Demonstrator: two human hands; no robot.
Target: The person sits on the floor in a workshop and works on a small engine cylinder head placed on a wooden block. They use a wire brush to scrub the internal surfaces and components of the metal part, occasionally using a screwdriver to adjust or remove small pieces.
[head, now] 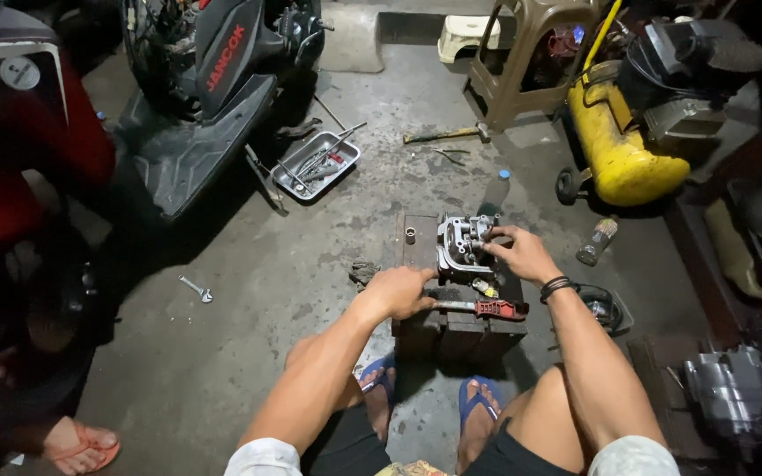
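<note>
A grey metal engine cylinder head point(462, 244) stands on a dark wooden block point(416, 251) in front of me. My right hand point(522, 254) grips the head's right side. My left hand point(401, 292) rests on the block's near edge, closed around a tool whose red handle point(497, 308) sticks out to the right. A small metal ring point(410, 234) lies on the block's left part.
A metal tray of tools point(317, 165) lies by a black scooter point(205, 97). A hammer point(443, 135), yellow air compressor point(615, 145), bottle point(597, 241), floor wrench point(197, 289) and another person's sandalled foot point(81, 445) surround me.
</note>
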